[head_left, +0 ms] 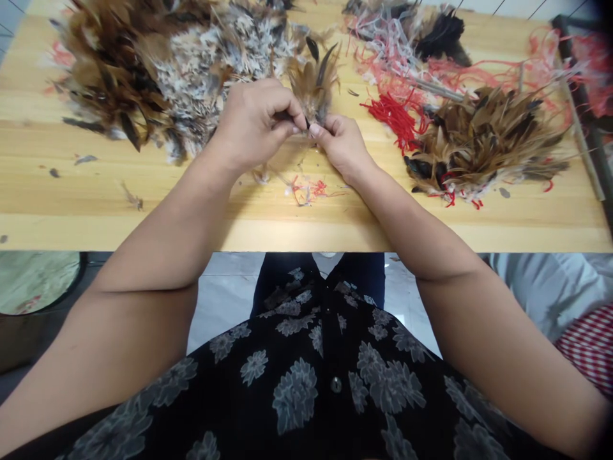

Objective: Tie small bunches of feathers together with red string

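Observation:
A small bunch of brown and black feathers stands between my hands with its tips pointing away from me. My right hand pinches the base of the bunch between thumb and fingers. Beside it my left hand is closed, thumb against forefinger, at the same base; a small dark bit shows at its fingertips, too small to name. Left of my hands lies a large heap of loose feathers, brown at the outside and pale grey in the middle.
On the right lie a pile of feather bunches, a bundle of red strings and tangled pink strings. A dark frame stands at the right edge. Red scraps lie near the front of the wooden table.

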Tool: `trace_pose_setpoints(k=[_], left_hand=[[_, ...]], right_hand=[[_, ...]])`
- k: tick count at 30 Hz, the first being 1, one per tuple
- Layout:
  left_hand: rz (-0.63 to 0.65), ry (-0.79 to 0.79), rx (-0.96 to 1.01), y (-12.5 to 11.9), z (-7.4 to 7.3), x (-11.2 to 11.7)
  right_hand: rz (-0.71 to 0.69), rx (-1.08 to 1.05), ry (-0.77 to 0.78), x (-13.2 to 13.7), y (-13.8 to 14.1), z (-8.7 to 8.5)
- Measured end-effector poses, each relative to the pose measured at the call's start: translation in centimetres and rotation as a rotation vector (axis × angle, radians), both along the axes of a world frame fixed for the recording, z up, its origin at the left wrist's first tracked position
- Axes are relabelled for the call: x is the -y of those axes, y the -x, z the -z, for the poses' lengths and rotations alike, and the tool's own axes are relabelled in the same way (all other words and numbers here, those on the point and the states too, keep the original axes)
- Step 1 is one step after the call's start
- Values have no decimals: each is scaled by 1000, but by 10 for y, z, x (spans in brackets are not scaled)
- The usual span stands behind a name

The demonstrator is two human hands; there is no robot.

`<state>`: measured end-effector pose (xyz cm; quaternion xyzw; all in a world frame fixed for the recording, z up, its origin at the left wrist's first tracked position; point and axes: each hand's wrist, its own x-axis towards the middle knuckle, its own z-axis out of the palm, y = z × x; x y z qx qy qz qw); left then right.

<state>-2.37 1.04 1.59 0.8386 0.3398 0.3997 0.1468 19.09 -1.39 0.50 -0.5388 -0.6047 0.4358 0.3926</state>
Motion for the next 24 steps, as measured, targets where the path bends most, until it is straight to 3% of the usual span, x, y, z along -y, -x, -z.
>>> trace_pose_setpoints(k=[9, 17, 24], left_hand=[[-11, -92, 12, -1, 6, -3], [-11, -74, -105, 4, 7, -7], [0, -101, -76, -1, 8, -3]], right_hand=[[-33, 35, 89, 8, 3, -18], [-141, -42, 5, 0, -3, 2], [-118, -29, 18, 0, -1, 4]])
